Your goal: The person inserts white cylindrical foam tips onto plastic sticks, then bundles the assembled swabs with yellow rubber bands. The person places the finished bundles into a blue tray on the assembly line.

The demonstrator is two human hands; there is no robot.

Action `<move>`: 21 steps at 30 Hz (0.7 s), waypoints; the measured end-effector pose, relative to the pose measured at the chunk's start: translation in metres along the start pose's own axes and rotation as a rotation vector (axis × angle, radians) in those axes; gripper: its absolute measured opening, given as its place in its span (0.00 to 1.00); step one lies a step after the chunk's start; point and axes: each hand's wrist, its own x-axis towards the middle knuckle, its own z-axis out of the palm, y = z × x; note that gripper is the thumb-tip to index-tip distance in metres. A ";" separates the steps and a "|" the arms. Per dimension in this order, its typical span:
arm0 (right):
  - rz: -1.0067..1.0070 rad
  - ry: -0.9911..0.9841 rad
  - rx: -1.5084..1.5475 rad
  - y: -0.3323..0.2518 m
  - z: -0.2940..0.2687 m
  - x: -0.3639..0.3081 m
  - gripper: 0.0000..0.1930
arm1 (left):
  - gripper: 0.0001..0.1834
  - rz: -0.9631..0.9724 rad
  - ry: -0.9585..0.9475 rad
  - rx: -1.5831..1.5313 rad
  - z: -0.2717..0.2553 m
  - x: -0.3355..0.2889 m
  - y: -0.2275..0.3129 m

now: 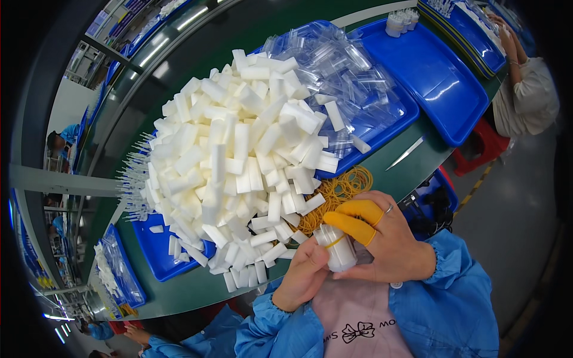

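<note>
Between my hands, close to my chest, is a small bundle (pixel 339 249) of white and clear plastic pieces with a yellow rubber band around it. My left hand (pixel 303 272) pinches its left side. My right hand (pixel 391 244), wearing yellow finger cots on two fingers and a ring, closes around the other side. Just beyond the hands lies a tangled heap of yellow rubber bands (pixel 353 182). A large pile of white foam blocks (pixel 239 143) rises to the left of them, and some loose blocks reach the table's near edge.
Clear plastic sleeves (pixel 352 71) fill a blue tray (pixel 407 113) behind the foam. Farther right is another blue tray (pixel 447 89) with small white parts at its far end. White tweezers (pixel 405 153) lie on the green table (pixel 382 164). Co-workers sit at right and lower left.
</note>
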 end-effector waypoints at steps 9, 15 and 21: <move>-0.076 0.091 -0.060 0.005 0.009 -0.004 0.31 | 0.33 0.000 0.016 -0.024 0.003 0.004 0.000; -0.100 0.051 -0.116 0.001 0.008 -0.002 0.33 | 0.32 0.125 0.002 0.188 0.002 0.004 -0.003; -0.008 -0.008 0.032 0.005 -0.006 0.000 0.34 | 0.32 0.034 -0.110 0.037 0.004 0.004 0.004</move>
